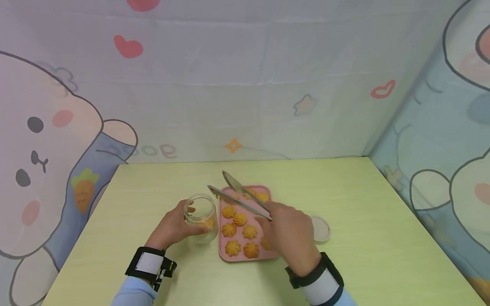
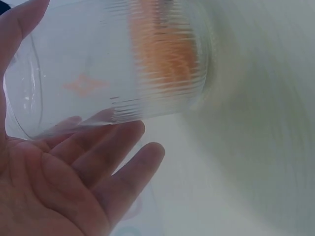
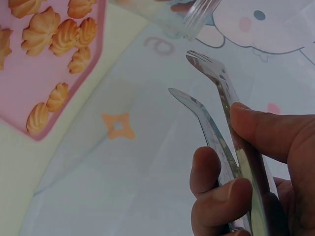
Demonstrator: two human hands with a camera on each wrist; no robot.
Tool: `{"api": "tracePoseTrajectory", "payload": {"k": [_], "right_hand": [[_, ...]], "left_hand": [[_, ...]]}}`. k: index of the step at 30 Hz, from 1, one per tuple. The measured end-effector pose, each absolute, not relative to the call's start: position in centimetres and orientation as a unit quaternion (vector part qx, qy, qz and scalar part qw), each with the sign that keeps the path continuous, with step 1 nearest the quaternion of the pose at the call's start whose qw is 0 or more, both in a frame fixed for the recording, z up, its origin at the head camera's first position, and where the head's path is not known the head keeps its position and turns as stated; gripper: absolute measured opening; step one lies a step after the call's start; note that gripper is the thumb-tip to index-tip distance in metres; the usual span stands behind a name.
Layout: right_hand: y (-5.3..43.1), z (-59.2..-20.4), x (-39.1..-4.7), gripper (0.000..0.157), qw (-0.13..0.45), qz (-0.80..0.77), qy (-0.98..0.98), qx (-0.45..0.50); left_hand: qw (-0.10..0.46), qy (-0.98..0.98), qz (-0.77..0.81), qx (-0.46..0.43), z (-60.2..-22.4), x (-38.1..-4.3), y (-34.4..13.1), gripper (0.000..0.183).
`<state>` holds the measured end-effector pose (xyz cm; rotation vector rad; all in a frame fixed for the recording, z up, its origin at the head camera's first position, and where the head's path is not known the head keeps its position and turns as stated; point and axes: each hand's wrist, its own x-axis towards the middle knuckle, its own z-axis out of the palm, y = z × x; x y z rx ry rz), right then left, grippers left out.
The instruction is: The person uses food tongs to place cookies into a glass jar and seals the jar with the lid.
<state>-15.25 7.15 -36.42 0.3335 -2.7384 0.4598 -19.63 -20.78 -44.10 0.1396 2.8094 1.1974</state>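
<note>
My left hand grips a clear glass jar that stands on the table, its thumb and fingers around the side. Something golden, looking like a cookie, lies at the jar's bottom. My right hand holds metal tongs above the pink tray; their two arms are spread and nothing is between the tips. One tip is fork-shaped, the other smooth. On the pink tray, right beside the jar, sit several piped golden cookies. Part of the tray is hidden under the right hand.
A round whitish lid lies on the pale yellow-green table, just right of the right hand. A cartoon-printed cloth hangs behind the table and continues down its right side.
</note>
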Motion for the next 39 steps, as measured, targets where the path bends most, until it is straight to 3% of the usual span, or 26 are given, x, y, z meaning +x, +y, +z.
{"api": "tracePoseTrajectory", "payload": {"k": [5,9,18,39], "right_hand": [[7.9,-36.9,-15.6,0.035,0.149,0.174,-0.969,0.097],[8.4,-37.5,-15.8,0.028,0.128,0.166,-0.974,0.09],[9.1,-38.8,-15.9,0.023,0.094,0.149,-0.98,0.089],[9.2,-40.6,-16.3,0.027,0.027,0.132,-0.987,0.088]], "left_hand": [[0.045,0.919,0.388,0.048,-44.2,-19.8,-20.9,0.102],[0.043,0.921,0.384,0.053,-44.2,-19.8,-20.9,0.105],[0.035,0.924,0.376,0.054,-44.0,-19.8,-20.8,0.097],[0.042,0.924,0.378,0.045,-44.1,-19.8,-21.0,0.094]]}}
